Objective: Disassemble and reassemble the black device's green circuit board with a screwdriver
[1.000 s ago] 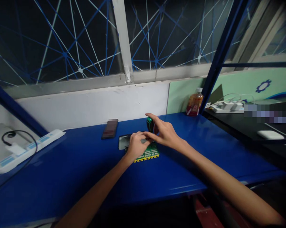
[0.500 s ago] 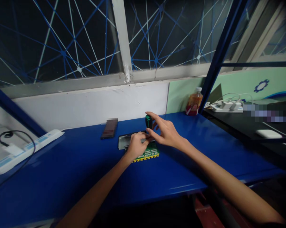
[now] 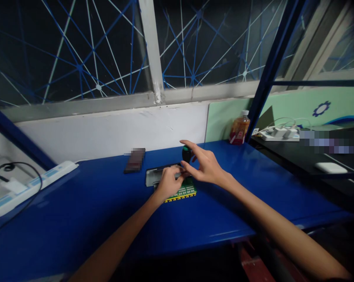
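Observation:
A screwdriver (image 3: 186,154) with a black and green handle stands nearly upright over a green circuit board (image 3: 188,189) with a yellow edge. My right hand (image 3: 206,164) is around the handle, its thumb and index finger spread apart, the handle in the gap between them. My left hand (image 3: 169,182) rests over the board, its fingertips drawn together just below the handle; what they pinch is hidden, as is the screwdriver's shaft. Behind my left hand lies a grey metal casing (image 3: 151,178) with a dark rim, partly covered by the hand.
A dark flat object (image 3: 135,161), partly blurred, lies at the back of the blue table (image 3: 106,211). On the left stretches a white power strip (image 3: 53,174) with a black cable. A drink bottle (image 3: 239,129) stands at the back right, by a blue metal post (image 3: 262,94).
The screwdriver handle has shifted slightly right and down, with its green part turned differently. My right thumb and index finger stay spread, and my left hand keeps its place.

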`<move>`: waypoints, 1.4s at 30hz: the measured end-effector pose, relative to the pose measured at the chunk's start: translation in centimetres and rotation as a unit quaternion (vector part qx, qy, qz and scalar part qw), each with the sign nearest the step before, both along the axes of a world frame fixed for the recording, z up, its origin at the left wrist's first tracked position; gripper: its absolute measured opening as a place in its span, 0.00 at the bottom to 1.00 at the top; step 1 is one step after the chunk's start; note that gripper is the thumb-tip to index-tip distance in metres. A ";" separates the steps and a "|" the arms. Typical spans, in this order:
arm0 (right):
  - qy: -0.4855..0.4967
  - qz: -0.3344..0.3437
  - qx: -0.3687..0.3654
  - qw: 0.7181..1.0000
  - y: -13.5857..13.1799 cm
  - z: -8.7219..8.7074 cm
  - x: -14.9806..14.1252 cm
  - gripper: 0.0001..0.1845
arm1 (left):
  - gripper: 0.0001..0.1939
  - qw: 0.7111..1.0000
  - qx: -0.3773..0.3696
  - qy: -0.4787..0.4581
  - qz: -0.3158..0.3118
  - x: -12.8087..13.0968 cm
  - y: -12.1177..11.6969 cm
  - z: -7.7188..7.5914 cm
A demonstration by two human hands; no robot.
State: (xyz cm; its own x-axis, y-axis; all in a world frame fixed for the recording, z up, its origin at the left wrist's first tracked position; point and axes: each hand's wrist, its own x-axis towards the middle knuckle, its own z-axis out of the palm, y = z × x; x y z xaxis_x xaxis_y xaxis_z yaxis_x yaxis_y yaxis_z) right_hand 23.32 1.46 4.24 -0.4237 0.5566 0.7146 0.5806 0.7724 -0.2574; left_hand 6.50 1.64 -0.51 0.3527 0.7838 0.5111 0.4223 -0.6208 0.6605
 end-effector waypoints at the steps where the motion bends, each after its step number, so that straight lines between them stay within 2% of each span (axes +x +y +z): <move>1: 0.000 -0.001 0.000 1.000 0.0 0.0 0.0 0.31 | 0.07 1.000 -0.007 -0.003 -0.005 0.0 0.0 0.0; 14: 0.011 0.024 -0.021 0.999 0.1 0.0 0.1 0.29 | 0.08 0.999 -0.030 -0.007 -0.032 0.0 0.0 -0.3; 28: 0.007 0.008 -0.004 1.000 0.3 -0.2 0.1 0.29 | 0.07 0.998 -0.049 -0.032 -0.008 -0.1 0.7 -0.9; 42: 0.003 -0.003 0.006 1.000 0.5 -0.2 0.1 0.28 | 0.07 0.997 -0.068 -0.021 -0.034 -0.1 0.4 0.0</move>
State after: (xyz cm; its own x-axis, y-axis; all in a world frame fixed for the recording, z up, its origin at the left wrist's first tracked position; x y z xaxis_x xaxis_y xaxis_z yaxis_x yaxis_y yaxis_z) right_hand 23.45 1.94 4.08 -0.4167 0.5503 0.7236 0.5835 0.7723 -0.2514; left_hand 6.35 2.08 -0.55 0.3880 0.8216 0.4176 0.3524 -0.5509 0.7565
